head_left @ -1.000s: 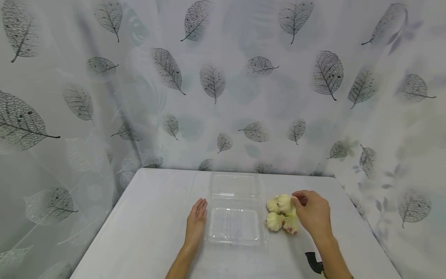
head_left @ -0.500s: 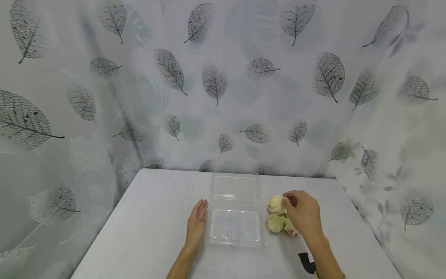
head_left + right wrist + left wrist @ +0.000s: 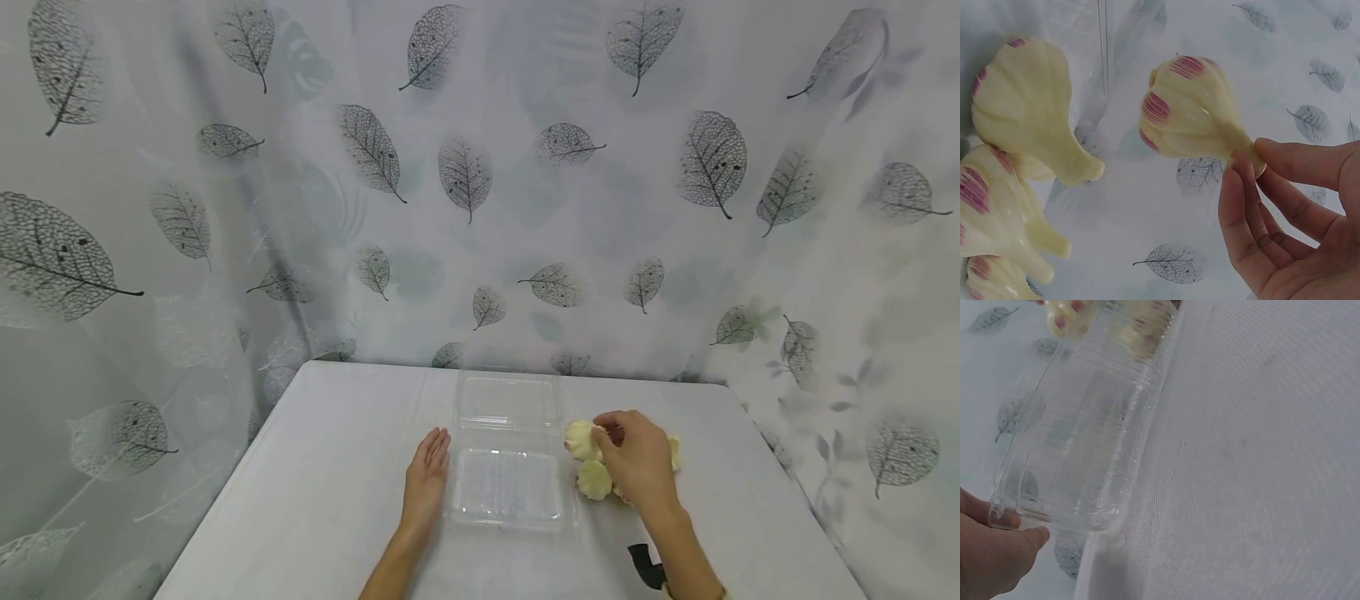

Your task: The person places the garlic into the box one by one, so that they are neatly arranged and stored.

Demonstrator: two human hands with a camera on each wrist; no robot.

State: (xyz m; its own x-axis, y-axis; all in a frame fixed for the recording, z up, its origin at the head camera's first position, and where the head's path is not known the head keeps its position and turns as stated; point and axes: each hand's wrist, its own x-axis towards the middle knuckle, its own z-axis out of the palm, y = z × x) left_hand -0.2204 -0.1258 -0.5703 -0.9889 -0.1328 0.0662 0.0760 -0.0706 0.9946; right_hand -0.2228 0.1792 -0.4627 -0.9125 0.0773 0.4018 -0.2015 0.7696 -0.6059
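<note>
- Surface: white table point(image 3: 315, 467); clear box point(image 3: 506, 487) open on it, lid point(image 3: 510, 400) toward 12 o'clock.
- Room: leaf-printed curtain point(image 3: 510, 196) at 9, 12 and 3 o'clock.
- Left hand point(image 3: 426, 483): fingers straight, touching the box at 9 o'clock.
- Right hand point(image 3: 637, 458): clamped on a garlic bulb point(image 3: 1191, 106) by its stem, at the box's 3 o'clock.
- Remaining bulbs point(image 3: 594, 481): nearby, 3 to 4 o'clock.

It's a bare left grip point(image 3: 424, 479) and a bare right grip point(image 3: 639, 457), smooth and five-fingered, with a pale yellowish cuff point(image 3: 666, 592) just peeking in below, and a black, bent piece point(image 3: 645, 568) (hard to identify) showing beside the right forearm point(image 3: 681, 550)!
</note>
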